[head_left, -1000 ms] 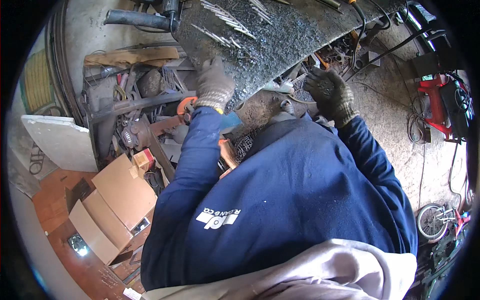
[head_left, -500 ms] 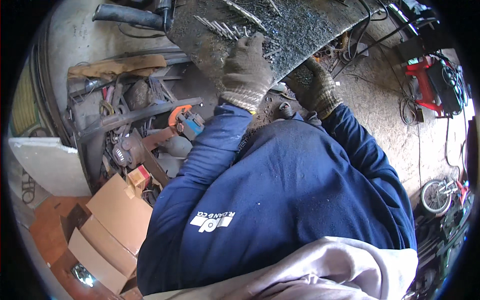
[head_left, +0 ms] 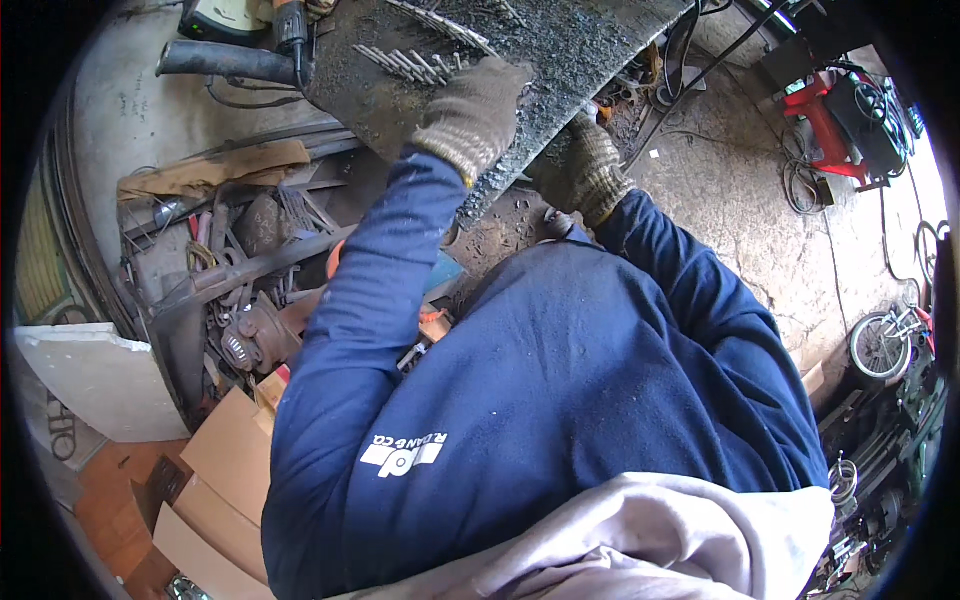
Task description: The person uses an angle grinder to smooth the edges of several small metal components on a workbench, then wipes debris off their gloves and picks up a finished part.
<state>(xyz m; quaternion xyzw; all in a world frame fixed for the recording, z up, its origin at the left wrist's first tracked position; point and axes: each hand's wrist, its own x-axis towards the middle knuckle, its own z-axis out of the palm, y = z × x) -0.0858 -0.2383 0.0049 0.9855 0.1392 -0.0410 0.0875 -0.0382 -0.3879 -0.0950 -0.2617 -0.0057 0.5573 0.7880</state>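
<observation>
A dark metal tabletop (head_left: 375, 115) strewn with black grit and scraps slants across the top. My left hand (head_left: 475, 110), in a dirty knitted work glove, is over its near part, fingers bent together; whatever they may hold is hidden. Just beyond those fingers lies a row of several short metal rods (head_left: 400, 65), with longer thin rods (head_left: 445, 25) farther off. My right hand (head_left: 590, 165), gloved alike, is low beside the table's right edge. Its fingers are in shadow and partly hidden, so their grip cannot be made out.
A power tool with a black handle (head_left: 225, 62) sits at the table's left corner. Metal scrap, an angle-iron bar (head_left: 240, 265) and an open cardboard box (head_left: 225, 455) lie to the left. At right are a red machine (head_left: 825, 125) with cables and a small bicycle wheel (head_left: 880, 345).
The view has shifted, so the table appears farther left. My left hand has moved forward across the tabletop, closer to the rods. My right hand stays low by the table's edge.
</observation>
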